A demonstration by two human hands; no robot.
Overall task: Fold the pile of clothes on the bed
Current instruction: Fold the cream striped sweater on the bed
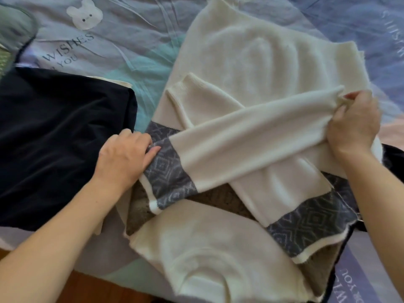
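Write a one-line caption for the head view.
Left hand and right hand stretch a sleeve across the cream sweater on the bed.

The bedsheet [122, 33] reads "WISHES" and "YOU" at upper left; the lower-right print shows an upside-down "YOU".
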